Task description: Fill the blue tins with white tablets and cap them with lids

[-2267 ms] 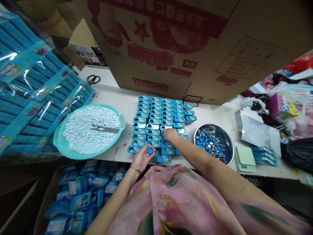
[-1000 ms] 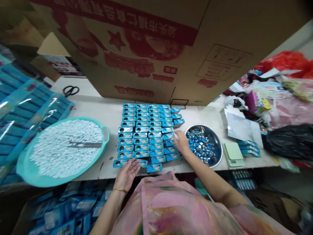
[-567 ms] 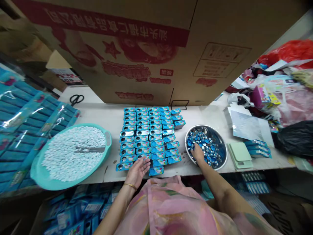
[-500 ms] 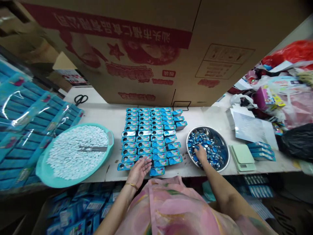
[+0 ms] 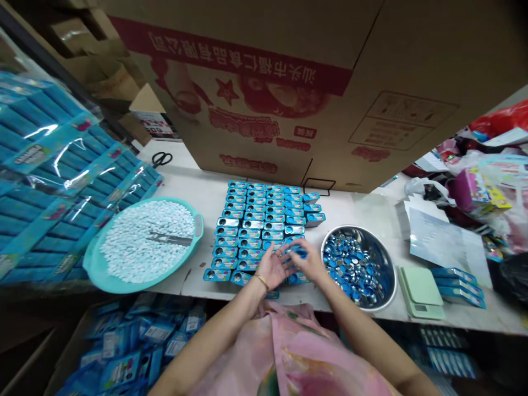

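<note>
Rows of small blue tins (image 5: 249,253) stand on the white table, many with a dark round opening in the top. Over the right front rows my left hand (image 5: 275,268) is palm up with its fingers spread. My right hand (image 5: 308,263) meets it there, fingers bent around small blue pieces too small to make out clearly. To the right, a steel bowl (image 5: 390,264) holds many round blue and silver caps. A turquoise basin (image 5: 93,269) full of white tablets, with metal tongs (image 5: 171,238) lying on them, is at the left.
A large cardboard box (image 5: 264,88) stands behind the tins. Black scissors (image 5: 161,159) lie at the back left, near wrapped blue packs (image 5: 53,159). On the right are a pale green scale (image 5: 421,291), stacked blue packets (image 5: 458,286) and papers (image 5: 449,234).
My right hand has left the steel bowl and moved left to the tins. My left hand has shifted right and up, so the hands now meet. The camera view has turned slightly.
</note>
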### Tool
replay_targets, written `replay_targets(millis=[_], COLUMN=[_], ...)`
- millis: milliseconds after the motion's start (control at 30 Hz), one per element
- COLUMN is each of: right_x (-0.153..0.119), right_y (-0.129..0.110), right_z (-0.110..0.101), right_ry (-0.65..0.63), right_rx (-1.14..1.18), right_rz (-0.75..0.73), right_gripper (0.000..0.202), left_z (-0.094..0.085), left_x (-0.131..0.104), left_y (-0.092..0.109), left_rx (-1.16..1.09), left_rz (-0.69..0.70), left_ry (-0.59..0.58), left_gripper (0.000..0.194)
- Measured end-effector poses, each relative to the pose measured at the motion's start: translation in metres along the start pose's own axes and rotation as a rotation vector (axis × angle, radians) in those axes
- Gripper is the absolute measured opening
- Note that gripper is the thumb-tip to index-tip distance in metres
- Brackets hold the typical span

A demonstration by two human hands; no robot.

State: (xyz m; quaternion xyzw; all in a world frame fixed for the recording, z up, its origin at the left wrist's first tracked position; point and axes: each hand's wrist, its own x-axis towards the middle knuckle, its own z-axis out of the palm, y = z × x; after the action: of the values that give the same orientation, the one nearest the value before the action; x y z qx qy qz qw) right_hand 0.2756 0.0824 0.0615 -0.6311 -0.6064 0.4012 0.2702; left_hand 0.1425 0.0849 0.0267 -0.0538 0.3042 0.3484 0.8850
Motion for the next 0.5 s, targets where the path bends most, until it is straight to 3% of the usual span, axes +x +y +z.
replay_targets(millis=[100,233,367,500], right_x=[0.005,0.015,0.028,0.038], right_y=[-0.025,-0.035,-0.035,-0.027], right_z=[0.033,0.046,0.048,0.048], right_ry=[-0.194,-0.349,-0.410,-0.323], right_rx=[-0.185,-0.437,-0.333,-0.088], right_rz=[-0.285,-0.546,-0.568,-0.466], right_gripper=[0.031,0.052,0.040,0.027], left_z=[-0.002,-0.018,-0.027,-0.032], left_x=[0.004,-0.004,-0.009,-0.016], left_y=[0.008,0.021,0.032,0.043], left_rx=[-0.031,-0.115,-0.189,-0.228], left_rz=[0.043,0.202,0.278,0.303], left_ry=[0.075,0.210,0.222,0.225], left_gripper=[0.036,0.024,0.018,0.014])
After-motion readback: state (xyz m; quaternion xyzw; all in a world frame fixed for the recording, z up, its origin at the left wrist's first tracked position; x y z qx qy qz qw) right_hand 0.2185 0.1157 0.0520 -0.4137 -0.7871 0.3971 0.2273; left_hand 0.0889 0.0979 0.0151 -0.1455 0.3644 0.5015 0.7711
